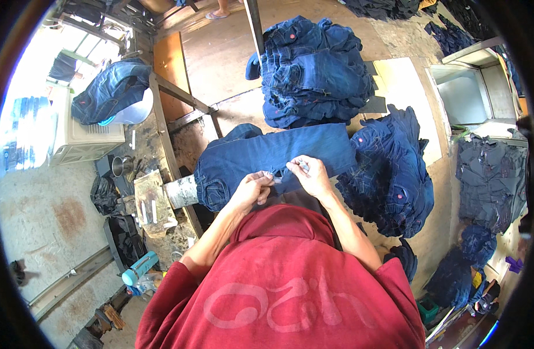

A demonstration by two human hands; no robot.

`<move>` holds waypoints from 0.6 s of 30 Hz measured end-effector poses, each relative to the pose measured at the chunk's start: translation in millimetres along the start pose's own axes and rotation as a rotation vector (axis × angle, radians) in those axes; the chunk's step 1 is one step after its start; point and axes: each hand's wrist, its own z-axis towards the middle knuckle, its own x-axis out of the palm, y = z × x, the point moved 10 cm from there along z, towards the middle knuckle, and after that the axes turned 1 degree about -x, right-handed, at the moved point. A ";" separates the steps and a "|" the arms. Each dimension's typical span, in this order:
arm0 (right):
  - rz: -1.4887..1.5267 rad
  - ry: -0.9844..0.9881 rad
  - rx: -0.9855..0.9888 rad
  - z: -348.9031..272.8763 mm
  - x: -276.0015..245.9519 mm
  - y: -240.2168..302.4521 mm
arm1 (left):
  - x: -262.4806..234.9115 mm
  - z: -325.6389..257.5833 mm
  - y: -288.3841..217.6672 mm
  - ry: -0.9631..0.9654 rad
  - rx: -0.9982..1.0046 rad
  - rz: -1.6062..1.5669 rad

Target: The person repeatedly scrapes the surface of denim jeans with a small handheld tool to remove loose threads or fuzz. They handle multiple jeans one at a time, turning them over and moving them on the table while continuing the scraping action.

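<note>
A pair of dark blue jeans point(261, 152) lies across in front of me, one leg stretched flat to the right. Its waist end is pulled over a pale, worn round bar point(182, 192) at the left. My left hand point(259, 187) is closed, with thumb and fingertips pinching the near edge of the jeans. A small frayed, whitish spot point(278, 177) shows in the denim between my hands. Just right of it, my right hand point(311, 174) is pinched over the same edge. Something small and pale sits at its fingertips, too small to name.
A tall heap of jeans point(313, 72) stands beyond, and another pile point(392, 174) lies to the right. On the left are a stained bench point(153, 200), a metal mug point(122, 166) and a light-blue bottle point(140, 268). Dark garments point(490, 180) lie at far right.
</note>
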 end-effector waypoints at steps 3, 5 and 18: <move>0.000 0.004 -0.008 0.1 0.3 2.6 | 5.2 -1.2 -5.8 -0.044 -0.015 0.017; 0.005 0.003 -0.029 -0.4 -0.8 5.4 | 12.6 5.7 -14.6 -0.074 0.033 0.157; -0.034 0.048 -0.019 -5.7 3.1 2.4 | 5.5 -6.0 -7.4 -0.049 -0.019 0.114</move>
